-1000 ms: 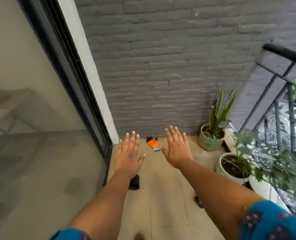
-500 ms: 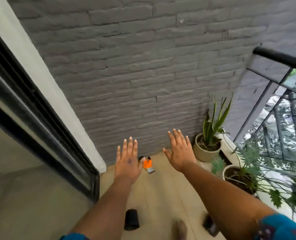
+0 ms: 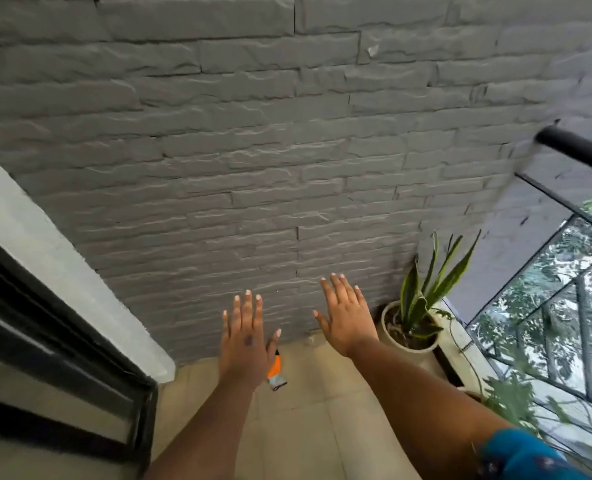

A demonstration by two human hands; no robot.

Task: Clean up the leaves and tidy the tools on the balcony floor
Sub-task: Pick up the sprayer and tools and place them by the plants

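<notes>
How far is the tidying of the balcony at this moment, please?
Nothing looks done yet. Both the left hand and the right hand are held out open and hold nothing. The orange tool lies on the floor near the grey wall, partly hidden behind the left hand; picking it up is left. No leaves show on the visible floor.

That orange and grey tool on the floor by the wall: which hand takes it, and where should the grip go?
Probably the left hand, which half covers the orange and grey tool in this view. Grip the exposed orange middle, coming straight down: it lies flat on the tan floor. What lies under the hand is hidden.
</notes>
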